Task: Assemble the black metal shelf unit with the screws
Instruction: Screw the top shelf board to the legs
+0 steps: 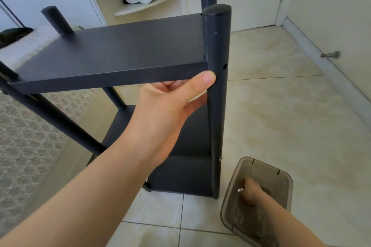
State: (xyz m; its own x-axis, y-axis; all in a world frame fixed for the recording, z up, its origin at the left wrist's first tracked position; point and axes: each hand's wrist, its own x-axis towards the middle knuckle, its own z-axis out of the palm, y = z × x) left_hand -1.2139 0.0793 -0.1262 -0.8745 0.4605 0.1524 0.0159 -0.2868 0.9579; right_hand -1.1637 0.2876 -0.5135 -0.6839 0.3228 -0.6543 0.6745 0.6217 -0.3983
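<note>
A pale patterned rug (pixel 24 136) lies along the left edge of the tiled floor, and just beside it the black metal shelf unit (pixel 180 174) stands upright on the tiles, its four posts rising past the top tier. The left hand (pixel 166 114) grips the flat black upper shelf panel (pixel 112 52) at its near right corner, thumb pressed on the front lip and fingers curled underneath, right against the round black front post (pixel 217 106). An empty screw hole (pixel 225 66) shows in that post level with the panel, while a fitted screw head (pixel 220 159) sits lower on the same post.

Near the floor's bottom right, a smoky translucent plastic box (pixel 279 182) rests close to the unit's foot. The right hand (pixel 250 191) reaches inside it, fingertips pinching what looks like a small silver screw (pixel 240 189), though blur makes that uncertain.

The frame seems stiff and fairly light, but the smooth painted steel may slip and the unfastened corner could sag. Supporting the panel from beneath beside the post looks like the soundest hold while the hole lines up
</note>
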